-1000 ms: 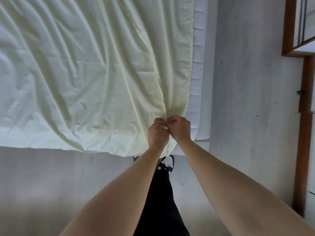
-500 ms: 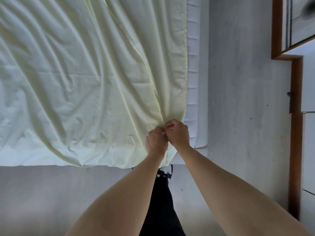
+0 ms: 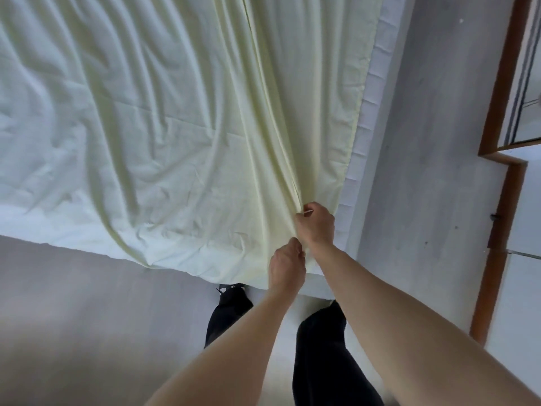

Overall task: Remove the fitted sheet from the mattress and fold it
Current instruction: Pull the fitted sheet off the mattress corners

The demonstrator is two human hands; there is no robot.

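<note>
Both hands pinch one gathered ridge of the pale yellow fitted sheet (image 3: 164,136) near the mattress (image 3: 371,106) foot corner; right hand (image 3: 316,224) just beyond left hand (image 3: 285,266), probably drawing slack for folding; sheet lies loose across the mattress.

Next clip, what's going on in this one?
A person stands at the corner of a bed, working on a pale yellow sheet. Both hands hold a gathered fold of it near the corner: the right hand pinches it higher up, the left hand grips it just below, near the hanging edge. The sheet lies loose and wrinkled across the mattress, whose white side shows along the right. It is off at this corner, and not folded yet.
</note>
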